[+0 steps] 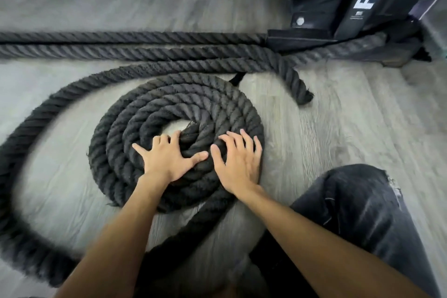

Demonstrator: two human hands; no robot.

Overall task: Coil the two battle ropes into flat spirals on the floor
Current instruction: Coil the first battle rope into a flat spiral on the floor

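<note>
Rope spiral (pixel 176 113) is pressed flat by both spread hands, left hand (pixel 167 159) and right hand (pixel 238 167), nothing gripped; loose rope (pixel 36 128) sweeps round leftward, nearer the left hand.

The coil (pixel 176 113) is thick twisted black fibre, matt and fuzzy. Under it the floor (pixel 338 143) looks like grey wood-grain plank, smooth. Beyond the coil, the post (pixel 362 0) is black painted metal, slightly glossy.
</note>
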